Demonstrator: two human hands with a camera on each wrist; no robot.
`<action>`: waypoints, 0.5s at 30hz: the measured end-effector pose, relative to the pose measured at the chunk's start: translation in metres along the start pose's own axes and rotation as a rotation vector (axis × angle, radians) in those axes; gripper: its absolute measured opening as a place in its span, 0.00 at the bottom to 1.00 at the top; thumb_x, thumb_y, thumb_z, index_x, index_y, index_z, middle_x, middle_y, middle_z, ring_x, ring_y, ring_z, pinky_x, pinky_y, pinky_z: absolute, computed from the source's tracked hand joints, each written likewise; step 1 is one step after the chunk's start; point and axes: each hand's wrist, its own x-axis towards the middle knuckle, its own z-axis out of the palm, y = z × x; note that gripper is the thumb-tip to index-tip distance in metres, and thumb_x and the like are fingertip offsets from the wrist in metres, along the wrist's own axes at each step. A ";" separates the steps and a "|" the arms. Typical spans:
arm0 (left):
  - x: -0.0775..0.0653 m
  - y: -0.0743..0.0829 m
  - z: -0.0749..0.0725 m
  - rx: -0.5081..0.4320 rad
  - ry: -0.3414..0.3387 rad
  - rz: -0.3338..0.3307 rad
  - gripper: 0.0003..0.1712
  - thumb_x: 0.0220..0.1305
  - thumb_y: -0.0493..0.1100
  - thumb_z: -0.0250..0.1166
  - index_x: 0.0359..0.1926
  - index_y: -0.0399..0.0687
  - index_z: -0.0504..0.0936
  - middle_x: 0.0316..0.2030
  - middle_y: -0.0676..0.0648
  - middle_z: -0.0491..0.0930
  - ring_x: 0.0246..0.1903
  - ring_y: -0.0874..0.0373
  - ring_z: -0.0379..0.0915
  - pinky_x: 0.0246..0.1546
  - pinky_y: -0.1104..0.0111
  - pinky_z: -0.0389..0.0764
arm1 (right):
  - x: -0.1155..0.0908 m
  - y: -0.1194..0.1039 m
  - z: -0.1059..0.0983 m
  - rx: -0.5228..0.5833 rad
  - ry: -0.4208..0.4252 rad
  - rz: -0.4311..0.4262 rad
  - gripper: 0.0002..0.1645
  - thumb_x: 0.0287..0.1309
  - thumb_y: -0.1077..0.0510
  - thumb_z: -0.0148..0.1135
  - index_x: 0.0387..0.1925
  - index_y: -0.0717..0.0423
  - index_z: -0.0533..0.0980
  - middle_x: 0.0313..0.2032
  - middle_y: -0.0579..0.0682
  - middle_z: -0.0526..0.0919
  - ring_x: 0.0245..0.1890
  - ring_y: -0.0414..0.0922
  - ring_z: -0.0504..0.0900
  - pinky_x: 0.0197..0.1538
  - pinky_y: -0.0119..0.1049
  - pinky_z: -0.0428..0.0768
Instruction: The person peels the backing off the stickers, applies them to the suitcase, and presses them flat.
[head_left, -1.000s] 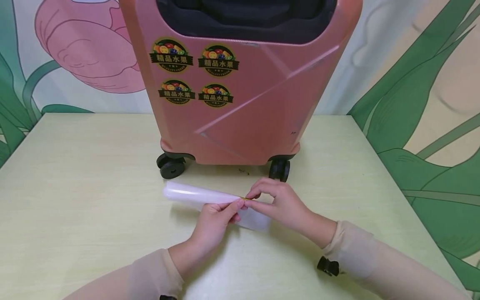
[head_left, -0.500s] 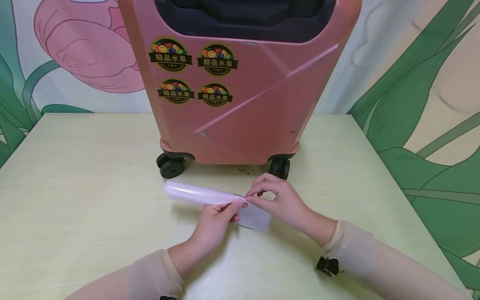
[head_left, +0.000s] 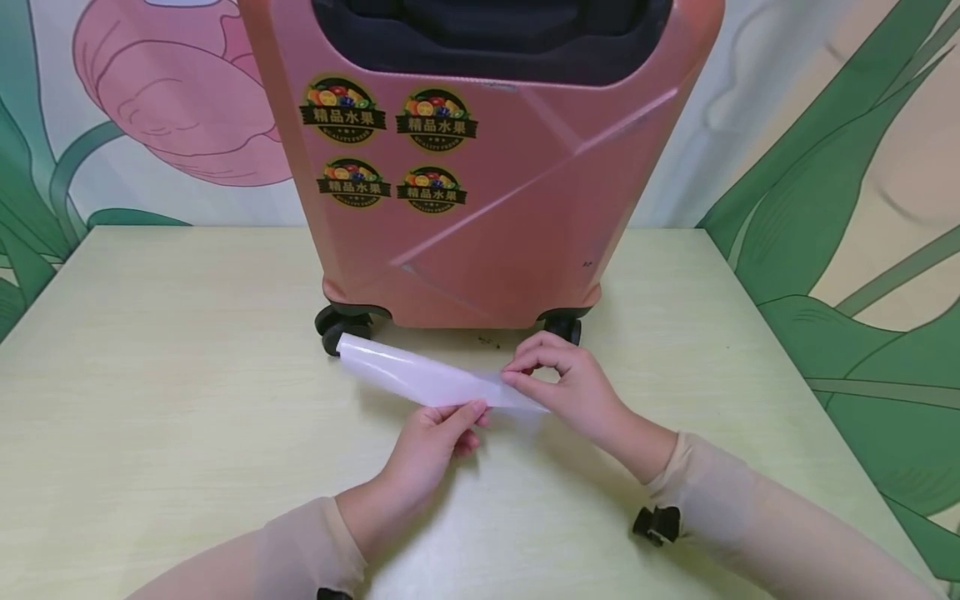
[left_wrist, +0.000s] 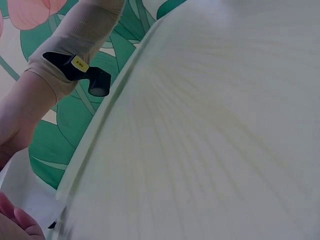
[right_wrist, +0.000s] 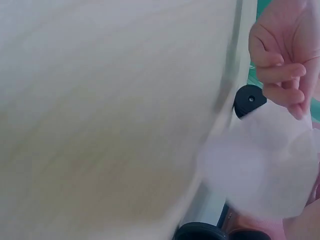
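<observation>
A glossy white sticker sheet is held curled above the table in the head view, just in front of the suitcase. My left hand pinches its lower edge between thumb and fingers. At the upper edge, my right hand has thumb and forefinger together; a tiny dark edge at their tips looks like a sticker, mostly hidden. The right wrist view has the sheet hanging from the left hand. Only a few left-hand fingers show in the left wrist view.
Several round fruit stickers are stuck on the suitcase's upper left face. It stands on black wheels at the back of the pale table. Behind is a wall painted with leaves. Black cameras sit at the wrists.
The right hand has moved slightly up and away from the left thumb. The sheet's left end has risen, its face has turned into view, and the dark-gold edge along it has gone from sight.
</observation>
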 end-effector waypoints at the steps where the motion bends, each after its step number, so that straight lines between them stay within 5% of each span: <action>1: 0.000 0.000 0.001 -0.007 0.008 -0.017 0.13 0.64 0.38 0.59 0.38 0.27 0.79 0.25 0.50 0.79 0.19 0.62 0.68 0.25 0.73 0.71 | 0.001 0.000 -0.001 0.002 0.012 -0.005 0.03 0.48 0.65 0.69 0.29 0.57 0.84 0.33 0.45 0.78 0.36 0.41 0.76 0.39 0.34 0.77; 11: -0.002 0.000 0.002 -0.067 0.006 -0.160 0.15 0.66 0.41 0.56 0.43 0.30 0.75 0.26 0.51 0.75 0.17 0.66 0.65 0.17 0.77 0.66 | 0.005 -0.003 -0.009 0.093 0.116 0.036 0.03 0.51 0.67 0.66 0.31 0.63 0.82 0.35 0.50 0.77 0.36 0.42 0.75 0.38 0.32 0.77; 15: -0.005 0.001 -0.001 -0.037 -0.084 -0.255 0.22 0.67 0.47 0.55 0.49 0.31 0.73 0.28 0.50 0.75 0.19 0.66 0.68 0.19 0.78 0.68 | 0.007 -0.005 -0.011 0.117 0.153 0.046 0.03 0.53 0.67 0.65 0.31 0.65 0.81 0.37 0.51 0.77 0.36 0.42 0.75 0.39 0.31 0.76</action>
